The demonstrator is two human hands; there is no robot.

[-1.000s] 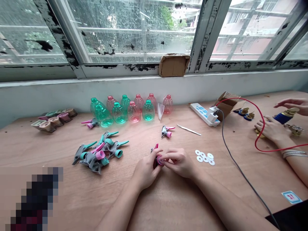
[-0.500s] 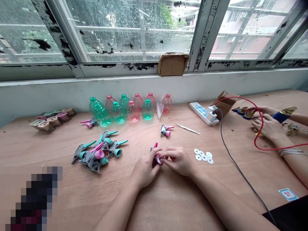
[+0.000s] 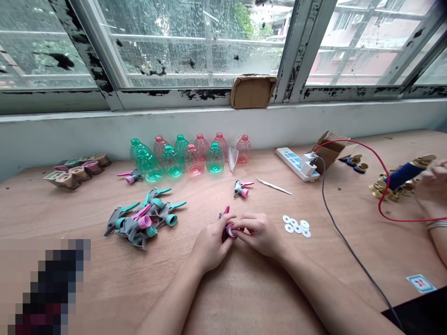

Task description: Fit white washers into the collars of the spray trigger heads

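My left hand (image 3: 211, 244) grips a small trigger sprayer head (image 3: 223, 228), and its dark body is mostly hidden in my fingers. A pink ring or cap (image 3: 230, 230) sits at the sprayer's front. My right hand (image 3: 260, 235) pinches that ring between its fingertips, and the two hands nearly touch around it. Just right of my right hand lies a small stack of white washers (image 3: 296, 226). To the left, a heap of grey sprayer heads (image 3: 143, 221) with teal and pink parts lies on the wooden table (image 3: 244, 288).
Green and pink plastic bottles (image 3: 174, 160) stand in rows below the window. A co-worker's hand (image 3: 433, 181) holds a blue-wrapped tool (image 3: 405, 176) above gold fittings (image 3: 384, 190). Tweezers (image 3: 273, 186), a power strip (image 3: 295, 163), a cardboard box (image 3: 331, 151), and red and grey cables also lie about.
My hands stay almost still on the sprayer. The co-worker's hands have shifted right, with the blue tool now lower and tilted, and the gold fittings show more.
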